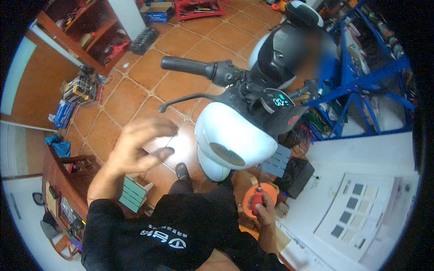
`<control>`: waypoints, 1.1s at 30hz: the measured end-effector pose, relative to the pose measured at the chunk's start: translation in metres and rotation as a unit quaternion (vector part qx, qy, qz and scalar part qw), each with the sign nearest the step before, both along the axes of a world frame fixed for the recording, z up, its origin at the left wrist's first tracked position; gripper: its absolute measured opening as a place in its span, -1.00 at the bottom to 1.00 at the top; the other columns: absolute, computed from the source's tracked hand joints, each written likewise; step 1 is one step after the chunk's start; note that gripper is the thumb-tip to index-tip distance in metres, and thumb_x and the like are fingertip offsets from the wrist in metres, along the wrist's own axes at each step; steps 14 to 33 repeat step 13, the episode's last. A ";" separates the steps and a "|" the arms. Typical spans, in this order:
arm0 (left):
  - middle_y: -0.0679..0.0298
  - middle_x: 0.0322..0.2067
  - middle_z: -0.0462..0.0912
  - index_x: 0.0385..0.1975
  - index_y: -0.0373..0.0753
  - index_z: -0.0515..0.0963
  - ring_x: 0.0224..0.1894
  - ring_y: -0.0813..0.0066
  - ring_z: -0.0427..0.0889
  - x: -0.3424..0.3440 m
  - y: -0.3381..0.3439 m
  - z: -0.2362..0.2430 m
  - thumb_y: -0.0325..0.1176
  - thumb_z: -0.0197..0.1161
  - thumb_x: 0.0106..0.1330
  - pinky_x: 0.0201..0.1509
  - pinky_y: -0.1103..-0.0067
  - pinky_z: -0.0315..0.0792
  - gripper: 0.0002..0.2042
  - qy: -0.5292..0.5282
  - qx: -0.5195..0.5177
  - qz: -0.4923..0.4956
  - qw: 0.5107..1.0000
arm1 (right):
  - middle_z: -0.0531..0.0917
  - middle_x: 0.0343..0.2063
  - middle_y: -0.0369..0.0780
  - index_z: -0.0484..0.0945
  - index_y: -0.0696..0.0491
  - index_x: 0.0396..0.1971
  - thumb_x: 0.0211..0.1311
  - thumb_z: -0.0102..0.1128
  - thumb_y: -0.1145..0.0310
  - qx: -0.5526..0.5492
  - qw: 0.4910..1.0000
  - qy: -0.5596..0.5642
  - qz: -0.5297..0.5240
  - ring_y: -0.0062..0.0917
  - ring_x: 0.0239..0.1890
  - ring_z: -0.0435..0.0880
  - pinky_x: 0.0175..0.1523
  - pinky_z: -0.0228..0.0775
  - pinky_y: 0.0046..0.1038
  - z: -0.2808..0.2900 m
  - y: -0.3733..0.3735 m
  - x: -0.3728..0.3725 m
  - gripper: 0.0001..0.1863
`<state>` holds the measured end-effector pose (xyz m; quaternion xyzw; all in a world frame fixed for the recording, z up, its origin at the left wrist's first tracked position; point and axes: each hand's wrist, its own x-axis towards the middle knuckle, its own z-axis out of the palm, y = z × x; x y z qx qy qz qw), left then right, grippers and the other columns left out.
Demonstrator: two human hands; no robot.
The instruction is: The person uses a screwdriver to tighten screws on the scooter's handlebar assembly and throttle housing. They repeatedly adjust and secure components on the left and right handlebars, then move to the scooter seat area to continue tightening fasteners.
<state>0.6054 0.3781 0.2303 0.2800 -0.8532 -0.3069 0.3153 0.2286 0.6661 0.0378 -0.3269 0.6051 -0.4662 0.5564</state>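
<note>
In front of me stands a scooter with a pale, glossy front cover (226, 128), its oval headlight (227, 154) turned towards me. My left hand (147, 142) hovers in the air beside that cover, thumb and curled fingers apart, nothing between them. Lower right, my right hand (267, 211) wraps round the red handle of a screwdriver (257, 198), whose thin shaft points up towards the scooter. Above the cover are a black handlebar grip (187, 66), a brake lever (185, 98) and a lit dashboard display (279, 100).
An orange round stool (246, 202) is beneath my right hand. Blue metal shelving (361, 81) crowds the right, above a white surface with a sample sheet (355, 207). A green slatted stool (133, 193) stands at left, near wooden furniture (63, 180). Tiled floor (131, 99) lies beyond.
</note>
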 end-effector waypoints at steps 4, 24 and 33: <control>0.13 -0.22 0.66 -0.21 -0.29 0.60 -0.18 0.30 0.63 0.055 0.045 -0.118 -0.34 0.32 0.17 -0.14 0.43 0.52 -0.77 -0.154 0.336 -0.030 0.929 | 0.57 -0.29 -0.25 0.42 0.16 0.00 0.14 0.28 0.23 0.043 0.995 -0.076 0.048 -0.56 -0.26 0.56 -0.15 0.42 -0.44 0.043 -0.022 0.084 -0.52; 0.09 -0.14 0.67 -0.12 -0.16 0.60 -0.13 0.18 0.65 0.151 0.105 -0.289 -0.24 0.32 0.19 -0.01 0.40 0.49 -0.71 -0.065 0.533 0.101 0.838 | 0.51 -0.28 -0.26 0.34 0.02 0.01 0.17 0.26 0.30 0.118 0.974 0.146 0.127 -0.56 -0.27 0.50 -0.16 0.39 -0.44 -0.056 0.026 0.097 -0.56; 0.09 -0.14 0.67 -0.12 -0.16 0.60 -0.13 0.18 0.65 0.151 0.105 -0.289 -0.24 0.32 0.19 -0.01 0.40 0.49 -0.71 -0.065 0.533 0.101 0.838 | 0.51 -0.28 -0.26 0.34 0.02 0.01 0.17 0.26 0.30 0.118 0.974 0.146 0.127 -0.56 -0.27 0.50 -0.16 0.39 -0.44 -0.056 0.026 0.097 -0.56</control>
